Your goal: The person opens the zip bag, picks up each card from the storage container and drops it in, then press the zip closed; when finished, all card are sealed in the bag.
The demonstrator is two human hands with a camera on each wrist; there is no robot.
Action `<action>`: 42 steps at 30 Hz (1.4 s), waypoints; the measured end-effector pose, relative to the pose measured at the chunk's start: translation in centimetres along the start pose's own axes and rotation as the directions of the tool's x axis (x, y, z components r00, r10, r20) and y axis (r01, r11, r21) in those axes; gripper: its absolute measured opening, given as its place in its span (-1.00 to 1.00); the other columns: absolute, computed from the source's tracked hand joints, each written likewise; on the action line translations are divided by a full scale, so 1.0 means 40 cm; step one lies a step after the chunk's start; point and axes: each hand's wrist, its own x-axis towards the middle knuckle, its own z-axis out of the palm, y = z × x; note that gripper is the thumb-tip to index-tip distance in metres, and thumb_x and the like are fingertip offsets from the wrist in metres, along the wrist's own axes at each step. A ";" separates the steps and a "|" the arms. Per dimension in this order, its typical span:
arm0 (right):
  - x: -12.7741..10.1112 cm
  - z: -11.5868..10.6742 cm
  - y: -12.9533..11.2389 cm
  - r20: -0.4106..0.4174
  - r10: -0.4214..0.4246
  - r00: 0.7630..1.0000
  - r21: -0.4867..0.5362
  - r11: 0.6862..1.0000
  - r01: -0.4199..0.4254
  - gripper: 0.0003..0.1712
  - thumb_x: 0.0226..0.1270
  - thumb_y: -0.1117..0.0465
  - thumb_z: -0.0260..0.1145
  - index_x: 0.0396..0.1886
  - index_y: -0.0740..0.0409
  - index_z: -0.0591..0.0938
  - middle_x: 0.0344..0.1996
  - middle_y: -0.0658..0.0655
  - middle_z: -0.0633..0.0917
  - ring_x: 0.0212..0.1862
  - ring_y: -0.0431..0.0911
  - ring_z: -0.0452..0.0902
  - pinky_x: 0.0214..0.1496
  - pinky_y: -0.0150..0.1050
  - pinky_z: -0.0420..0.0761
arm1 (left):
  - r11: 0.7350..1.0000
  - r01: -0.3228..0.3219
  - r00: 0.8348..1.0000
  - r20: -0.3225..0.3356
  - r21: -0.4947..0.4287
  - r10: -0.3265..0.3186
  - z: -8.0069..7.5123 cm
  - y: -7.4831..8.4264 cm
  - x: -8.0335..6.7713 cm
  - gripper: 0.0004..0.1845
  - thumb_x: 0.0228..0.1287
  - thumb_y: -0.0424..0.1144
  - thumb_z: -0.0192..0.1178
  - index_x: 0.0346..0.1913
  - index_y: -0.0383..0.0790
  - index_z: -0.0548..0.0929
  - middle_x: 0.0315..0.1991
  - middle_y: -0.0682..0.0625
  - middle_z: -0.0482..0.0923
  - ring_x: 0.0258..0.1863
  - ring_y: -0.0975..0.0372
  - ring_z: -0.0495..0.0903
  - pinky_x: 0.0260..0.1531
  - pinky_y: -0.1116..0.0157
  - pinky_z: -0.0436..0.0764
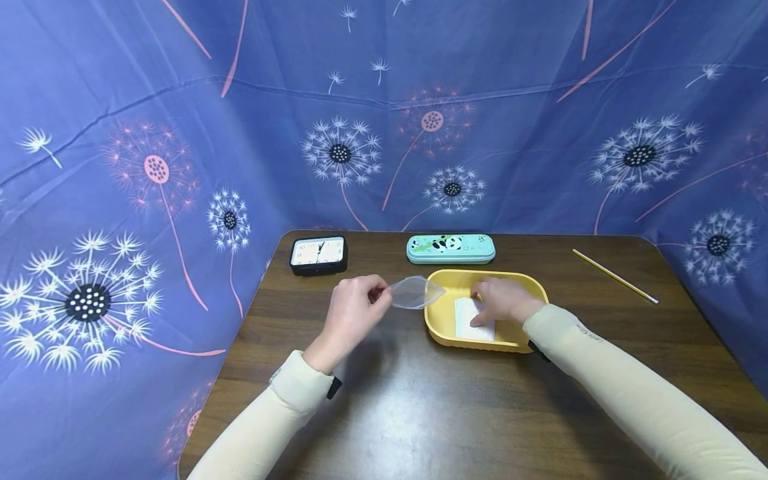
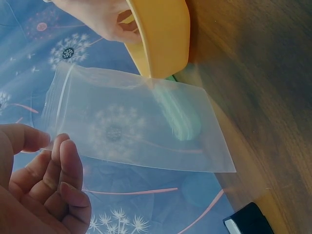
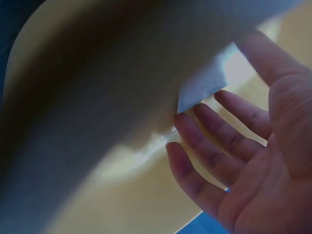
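Note:
My left hand (image 1: 355,313) pinches a clear zip bag (image 1: 411,293) by its zip edge between thumb and fingers. In the left wrist view the flat, see-through bag (image 2: 141,122) stretches out from the fingertips. The right hand (image 1: 501,301) reaches down into a yellow basket (image 1: 533,287), over white paper sheets (image 1: 465,327) on its floor. In the right wrist view the fingers (image 3: 209,151) are spread apart with their tips right at the edge of the paper (image 3: 202,87). A wide gap separates the thumb from them.
Behind the basket lies a mint pencil case (image 1: 450,249) with a panda picture. At the back left of the brown table (image 1: 456,407) stands a black clock (image 1: 319,255). A yellow pencil (image 1: 615,275) lies at the right. Patterned blue cloth (image 1: 522,133) hangs behind.

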 end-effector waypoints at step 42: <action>-0.126 -0.094 -0.035 -0.413 -0.128 0.902 -0.074 0.992 0.107 -0.87 0.21 0.41 0.47 -0.31 0.11 0.80 -0.36 0.03 0.78 -0.43 -0.13 0.58 -0.44 -0.09 0.59 | 0.999 -0.016 1.000 -0.018 0.031 0.017 -0.002 0.001 0.010 -0.85 0.24 -0.34 0.26 -0.43 -0.07 0.76 -0.63 0.24 0.53 -0.67 0.37 0.45 -0.57 0.29 0.45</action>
